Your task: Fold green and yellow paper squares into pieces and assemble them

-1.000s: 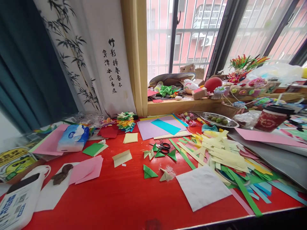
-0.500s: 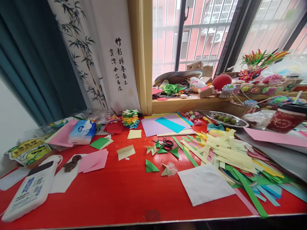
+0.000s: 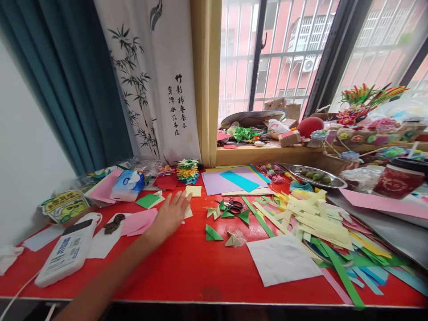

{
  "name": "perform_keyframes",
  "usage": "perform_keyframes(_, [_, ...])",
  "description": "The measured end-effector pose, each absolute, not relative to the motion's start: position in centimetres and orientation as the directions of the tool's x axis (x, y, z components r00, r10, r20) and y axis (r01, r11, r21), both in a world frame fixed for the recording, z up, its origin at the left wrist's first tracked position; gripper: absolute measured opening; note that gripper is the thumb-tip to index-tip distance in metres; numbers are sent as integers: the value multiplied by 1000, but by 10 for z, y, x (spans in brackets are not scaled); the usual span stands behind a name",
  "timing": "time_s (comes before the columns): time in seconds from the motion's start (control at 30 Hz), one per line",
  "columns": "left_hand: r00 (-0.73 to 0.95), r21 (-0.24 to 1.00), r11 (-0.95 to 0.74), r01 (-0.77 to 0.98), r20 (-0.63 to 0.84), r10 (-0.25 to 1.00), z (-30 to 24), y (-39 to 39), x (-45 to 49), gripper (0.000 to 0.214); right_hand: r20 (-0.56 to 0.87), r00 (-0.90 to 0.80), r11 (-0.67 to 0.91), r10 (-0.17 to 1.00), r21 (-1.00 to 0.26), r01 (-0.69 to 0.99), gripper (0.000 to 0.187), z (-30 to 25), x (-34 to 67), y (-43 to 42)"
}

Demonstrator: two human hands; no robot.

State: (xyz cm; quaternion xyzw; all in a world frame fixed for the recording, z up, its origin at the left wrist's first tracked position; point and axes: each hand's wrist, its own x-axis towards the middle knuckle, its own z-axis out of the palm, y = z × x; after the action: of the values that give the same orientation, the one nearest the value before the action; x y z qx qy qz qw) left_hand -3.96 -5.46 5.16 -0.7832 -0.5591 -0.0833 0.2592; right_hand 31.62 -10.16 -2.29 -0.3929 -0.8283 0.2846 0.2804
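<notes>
My left hand (image 3: 172, 213) reaches in from the lower left, palm down over the red table, with its fingers spread and nothing visibly held. It covers most of a pale yellow paper sheet (image 3: 189, 212); I cannot tell whether it touches it. Just beyond the fingertips lies a small yellow paper stack (image 3: 193, 191). Pink paper squares (image 3: 138, 223) and a green sheet (image 3: 147, 200) are left of the hand. To its right are folded green paper pieces (image 3: 212, 233), a folded cream piece (image 3: 231, 239) and black-handled scissors (image 3: 235, 207). My right hand is out of view.
A heap of cut paper strips (image 3: 321, 223) and a white sheet (image 3: 282, 259) lie on the right. At the left are a white device (image 3: 67, 254) with a cord and a tissue pack (image 3: 127, 186). A paper cup (image 3: 399, 178) stands far right.
My left hand and forearm have come into view from the lower left and now cover the yellow sheet. The camera view has shifted slightly to the left and up.
</notes>
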Motion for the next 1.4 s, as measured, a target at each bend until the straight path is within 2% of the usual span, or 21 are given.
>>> perform_keyframes(0.03, [392,-362,-254,897,382,837,49,-42,-42,37,240,-561,541,792,-701,464,20,-5,314,-104])
perform_keyframes(0.1, [395,-378,-266,887,319,862,49,-25,-41,24,156,-750,547,643,-779,307,21,35,304,-105])
perform_keyframes(0.13, [395,-353,-273,895,344,852,50,-22,-39,23,162,-778,554,606,-788,268,25,55,294,-101])
perform_keyframes(0.2, [364,-256,-268,929,493,791,55,-23,-30,18,183,-805,567,564,-795,217,32,88,267,-82])
perform_keyframes(0.23, [330,-179,-279,944,567,755,57,-27,-24,16,172,-812,559,558,-801,215,32,98,251,-68])
perform_keyframes(0.3, [205,74,-327,942,644,737,60,-35,-11,17,299,-639,537,709,-816,214,40,103,219,-37])
perform_keyframes(0.37, [53,428,-365,826,587,808,58,-42,0,20,290,-552,469,782,-857,213,55,89,191,-8])
perform_keyframes(0.43, [-62,690,-320,650,468,881,51,-44,6,23,204,-565,383,799,-897,219,53,65,173,10])
perform_keyframes(0.47, [-92,776,-288,562,405,910,46,-44,7,24,180,-549,342,816,-917,208,43,53,168,15])
perform_keyframes(0.53, [-119,867,-268,419,346,931,36,-41,7,24,185,-534,269,825,-960,83,19,31,164,17])
perform_keyframes(0.6, [-112,902,-264,342,318,941,29,-39,7,23,177,-530,229,829,-973,33,16,17,165,14])
perform_keyframes(0.73, [-135,869,-276,411,357,924,23,-41,9,21,112,-550,28,828,-987,-160,23,14,167,6])
perform_keyframes(0.87, [-230,800,-294,524,465,855,21,-44,11,20,8,-572,-100,820,-983,-156,21,19,164,1])
perform_keyframes(0.93, [-211,741,-332,584,534,819,19,-43,9,17,-20,-556,-144,831,-973,-180,17,18,161,-1])
perform_keyframes(1.0, [-93,615,-415,670,625,775,16,-41,6,13,-34,-524,-190,851,-950,-247,16,13,159,-2])
perform_keyframes(1.07, [93,422,-517,745,702,706,13,-38,1,13,-36,-508,-232,861,-916,-328,17,6,158,-1])
perform_keyframes(1.13, [251,242,-569,786,717,651,9,-35,-3,14,-36,-524,-262,851,-893,-365,18,-1,158,1])
perform_keyframes(1.2, [350,135,-591,795,694,630,6,-34,-6,16,-44,-557,-286,830,-889,-356,19,-4,158,4])
perform_keyframes(1.27, [402,102,-614,783,671,624,6,-33,-7,16,-49,-571,-297,820,-888,-350,19,-5,158,7])
perform_keyframes(1.4, [394,170,-650,740,675,625,8,-33,-7,15,-55,-568,-308,821,-880,-361,19,-2,158,8])
